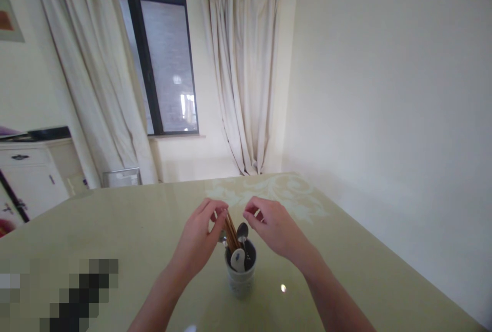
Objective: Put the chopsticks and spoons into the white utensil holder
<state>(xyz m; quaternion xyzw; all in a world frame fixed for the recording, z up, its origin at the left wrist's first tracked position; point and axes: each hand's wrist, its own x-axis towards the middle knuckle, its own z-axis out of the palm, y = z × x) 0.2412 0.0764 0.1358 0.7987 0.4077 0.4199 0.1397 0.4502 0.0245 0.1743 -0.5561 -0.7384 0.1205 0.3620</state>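
Note:
A light ceramic cup (241,282) stands upright on the pale green table. Brown chopsticks (231,232) lean to the left in it, beside a metal spoon (242,231) and a white ceramic spoon (238,260); part of another metal spoon shows behind my left hand. My left hand (202,232) is closed in a pinch at the top ends of the chopsticks. To the right of the metal spoon, my right hand (271,224) hovers above the table with its fingertips pressed together. Whether anything small is between those fingertips cannot be made out.
The table (126,229) meets a white wall on the right. Behind it are a window (169,65) and long curtains (249,65). A white cabinet (31,173) stands at the far left. A blurred dark patch covers the lower left corner.

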